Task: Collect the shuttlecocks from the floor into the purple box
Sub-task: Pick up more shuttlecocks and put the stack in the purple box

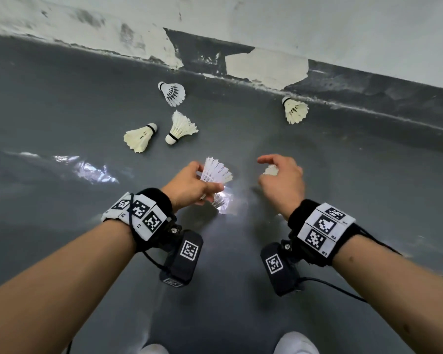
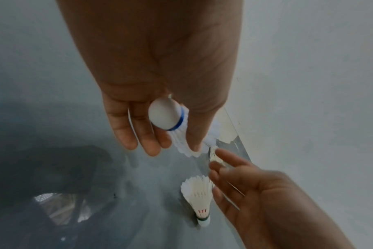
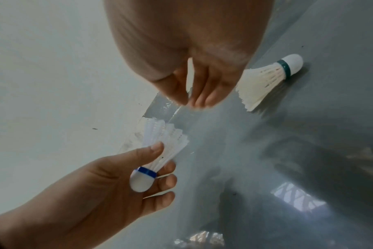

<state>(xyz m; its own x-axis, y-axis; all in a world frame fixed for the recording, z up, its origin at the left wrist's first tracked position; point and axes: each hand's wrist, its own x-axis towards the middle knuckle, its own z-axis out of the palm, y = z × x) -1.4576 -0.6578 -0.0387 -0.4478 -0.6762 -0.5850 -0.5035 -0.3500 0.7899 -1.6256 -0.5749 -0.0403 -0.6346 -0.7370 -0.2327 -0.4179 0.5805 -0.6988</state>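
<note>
My left hand [image 1: 210,176] pinches a white feather shuttlecock with a blue band [image 1: 216,171] by its feathers, cork [image 2: 163,116] toward the palm. My right hand [image 1: 262,169] hovers with loosely spread fingers over a green-banded shuttlecock [image 3: 264,80] lying on the grey floor; it holds nothing. In the head view this shuttlecock [image 1: 271,170] is mostly hidden under the hand. Several more shuttlecocks lie farther off: three in a group [image 1: 180,127] and one near the wall [image 1: 294,111]. The purple box is out of view.
A wall with peeling white paint [image 1: 264,65] runs along the far edge of the glossy grey floor [image 1: 62,111]. The toes of my white shoes [image 1: 296,343] show at the bottom. Light patches reflect off the floor.
</note>
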